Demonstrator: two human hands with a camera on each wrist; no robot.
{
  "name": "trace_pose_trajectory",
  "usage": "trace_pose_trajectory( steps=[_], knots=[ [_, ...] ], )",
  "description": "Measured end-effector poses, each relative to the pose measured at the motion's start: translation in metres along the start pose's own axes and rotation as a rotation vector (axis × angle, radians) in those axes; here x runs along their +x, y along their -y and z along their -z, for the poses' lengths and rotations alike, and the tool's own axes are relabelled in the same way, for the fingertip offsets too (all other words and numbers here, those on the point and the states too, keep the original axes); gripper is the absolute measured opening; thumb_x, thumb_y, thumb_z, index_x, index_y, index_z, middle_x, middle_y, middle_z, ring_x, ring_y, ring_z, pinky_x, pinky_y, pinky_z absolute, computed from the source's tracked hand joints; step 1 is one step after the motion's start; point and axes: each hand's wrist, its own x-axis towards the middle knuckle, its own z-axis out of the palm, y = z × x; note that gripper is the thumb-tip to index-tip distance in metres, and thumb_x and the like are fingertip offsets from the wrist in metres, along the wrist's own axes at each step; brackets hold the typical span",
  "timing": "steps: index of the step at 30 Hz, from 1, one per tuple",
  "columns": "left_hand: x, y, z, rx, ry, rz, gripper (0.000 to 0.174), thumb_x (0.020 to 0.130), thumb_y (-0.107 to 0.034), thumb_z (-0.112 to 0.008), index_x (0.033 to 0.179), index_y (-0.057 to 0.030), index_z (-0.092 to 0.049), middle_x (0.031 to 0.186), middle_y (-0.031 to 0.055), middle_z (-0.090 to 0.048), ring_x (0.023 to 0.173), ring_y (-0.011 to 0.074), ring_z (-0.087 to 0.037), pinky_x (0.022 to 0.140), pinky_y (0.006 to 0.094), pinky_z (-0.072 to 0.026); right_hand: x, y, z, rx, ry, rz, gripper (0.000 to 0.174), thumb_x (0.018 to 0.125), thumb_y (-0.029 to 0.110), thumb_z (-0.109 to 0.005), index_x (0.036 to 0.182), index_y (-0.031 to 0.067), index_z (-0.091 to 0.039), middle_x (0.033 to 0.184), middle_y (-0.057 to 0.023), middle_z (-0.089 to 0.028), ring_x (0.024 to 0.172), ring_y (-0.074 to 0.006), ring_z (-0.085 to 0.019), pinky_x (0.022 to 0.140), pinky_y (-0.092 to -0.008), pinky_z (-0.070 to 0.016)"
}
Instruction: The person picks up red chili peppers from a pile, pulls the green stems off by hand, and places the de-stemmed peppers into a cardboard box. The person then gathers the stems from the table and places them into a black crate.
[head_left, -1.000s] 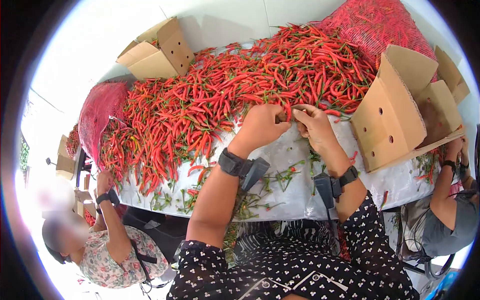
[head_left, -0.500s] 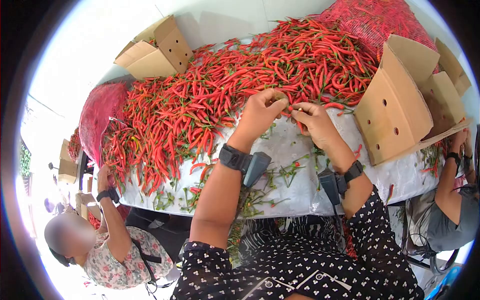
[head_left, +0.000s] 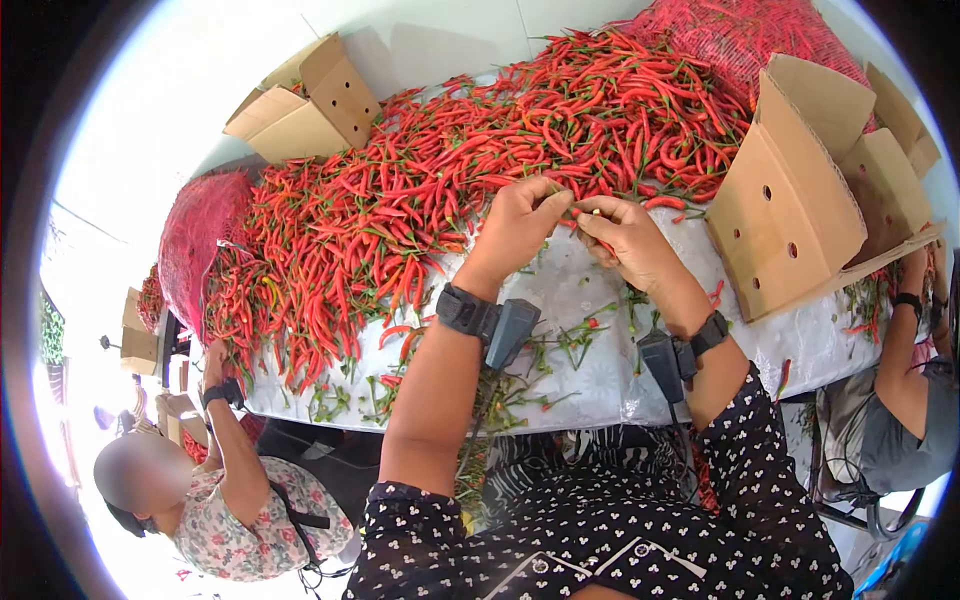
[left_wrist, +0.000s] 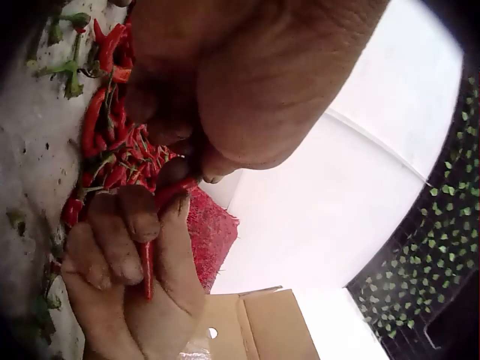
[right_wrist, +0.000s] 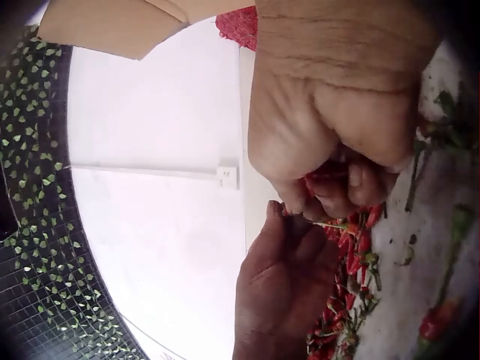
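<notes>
Over the near edge of a heap of red chilies (head_left: 480, 170), both hands meet at the fingertips. In the left wrist view, my right hand (left_wrist: 124, 274) grips a red chili (left_wrist: 176, 189) between thumb and forefinger, and a second red chili (left_wrist: 148, 270) shows under its curled fingers. My left hand (head_left: 515, 230) pinches at the end of the first chili, its fingertips close against the right ones; the stem itself is mostly hidden by the fingers. From above, my right hand (head_left: 635, 245) has its fingers curled with some red between them.
Loose green stems (head_left: 575, 345) litter the white table cover (head_left: 600, 385). An open cardboard box (head_left: 790, 220) stands at right, another box (head_left: 315, 100) at back left. Red mesh sacks (head_left: 205, 230) flank the heap. One person (head_left: 240, 500) works at left, another (head_left: 910, 420) at right.
A second ago a chili stood upright between the two hands; now it lies lower, in the right fingers. Both hands have shifted slightly away from the body, and the head view has tilted a little.
</notes>
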Motion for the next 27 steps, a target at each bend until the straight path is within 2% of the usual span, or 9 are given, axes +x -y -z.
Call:
trace_pose_trajectory(
  steps=[5,7,10,14,17,19,22,24,27],
  knots=[
    [-0.001,0.001,-0.001,0.04,0.024,0.051,0.026,0.088,-0.019,-0.052,0.068,-0.0026,-0.053,0.06,-0.0029,-0.046,0.053,0.0049,-0.04,0.048,0.0235,-0.0332,-0.003,0.001,-0.001,-0.134,0.034,0.014,0.023,0.086,0.014,-0.055,0.102,-0.0027,-0.057,0.064,0.0038,-0.045,0.052,-0.0028,-0.036,0.044,-0.0196,-0.0274],
    [-0.001,0.0,0.0,-0.188,0.071,0.128,0.027,0.09,-0.022,-0.048,0.071,-0.0045,-0.055,0.058,-0.0058,-0.041,0.053,0.003,-0.036,0.048,0.0212,-0.0295,-0.002,0.002,0.0,-0.159,0.059,0.028,0.024,0.086,0.014,-0.055,0.103,-0.0025,-0.057,0.064,0.0041,-0.045,0.052,-0.0028,-0.036,0.044,-0.0196,-0.0274],
    [-0.001,0.0,0.003,-0.319,0.11,0.202,0.027,0.091,-0.022,-0.047,0.072,-0.0054,-0.055,0.059,-0.0057,-0.041,0.053,0.0028,-0.035,0.047,0.021,-0.0285,-0.001,0.001,0.001,-0.199,0.095,0.038,0.022,0.087,0.014,-0.054,0.102,-0.0013,-0.058,0.064,0.0043,-0.045,0.053,-0.0026,-0.036,0.044,-0.0195,-0.0272],
    [0.002,0.003,0.009,-0.304,0.1,0.213,0.026,0.091,-0.022,-0.048,0.071,-0.0059,-0.055,0.06,-0.0053,-0.041,0.052,0.0027,-0.034,0.046,0.0211,-0.0273,0.0,0.004,0.003,-0.084,0.018,-0.001,0.02,0.086,0.015,-0.055,0.098,-0.001,-0.058,0.065,0.0034,-0.047,0.053,-0.0029,-0.038,0.044,-0.0189,-0.028],
    [0.001,0.005,0.006,-0.074,0.015,0.184,0.021,0.087,-0.02,-0.053,0.074,-0.0041,-0.058,0.062,-0.0035,-0.047,0.053,0.0036,-0.039,0.048,0.0215,-0.0319,0.001,0.004,0.002,-0.119,-0.047,-0.001,0.019,0.086,0.015,-0.056,0.096,-0.0008,-0.058,0.067,0.0024,-0.05,0.053,-0.0031,-0.04,0.044,-0.0184,-0.0293],
    [-0.001,-0.001,-0.001,0.012,-0.012,0.022,0.016,0.08,-0.015,-0.061,0.075,0.0008,-0.061,0.065,0.0016,-0.058,0.058,0.0076,-0.052,0.052,0.0241,-0.042,0.002,0.003,0.003,-0.161,-0.075,0.012,0.02,0.086,0.016,-0.056,0.096,-0.0008,-0.058,0.068,0.0018,-0.051,0.053,-0.0031,-0.041,0.044,-0.0181,-0.03],
    [-0.002,0.002,-0.003,0.159,-0.049,-0.043,0.015,0.077,-0.011,-0.062,0.084,0.0016,-0.063,0.071,0.0059,-0.063,0.063,0.011,-0.058,0.058,0.0266,-0.0462,0.004,-0.003,0.008,-0.219,-0.121,0.025,0.019,0.084,0.016,-0.057,0.093,-0.0009,-0.059,0.067,0.0001,-0.053,0.054,-0.0042,-0.045,0.045,-0.0195,-0.0336],
    [-0.004,0.0,-0.004,0.235,-0.021,-0.04,0.014,0.077,-0.011,-0.062,0.084,0.0013,-0.063,0.072,0.0084,-0.063,0.062,0.0139,-0.058,0.058,0.0281,-0.0464,0.007,-0.005,0.013,-0.441,-0.16,0.105,0.019,0.082,0.015,-0.059,0.089,-0.0016,-0.06,0.065,-0.0014,-0.054,0.055,-0.0057,-0.047,0.047,-0.0218,-0.0366],
    [-0.004,-0.004,-0.006,0.356,-0.001,-0.091,0.013,0.076,-0.01,-0.061,0.083,0.0011,-0.062,0.074,0.0128,-0.063,0.062,0.02,-0.059,0.059,0.0305,-0.0465,0.006,-0.005,0.013,-0.482,-0.171,0.145,0.018,0.08,0.015,-0.06,0.087,-0.0019,-0.061,0.063,-0.0023,-0.055,0.055,-0.007,-0.049,0.048,-0.0238,-0.0384]
  ],
)
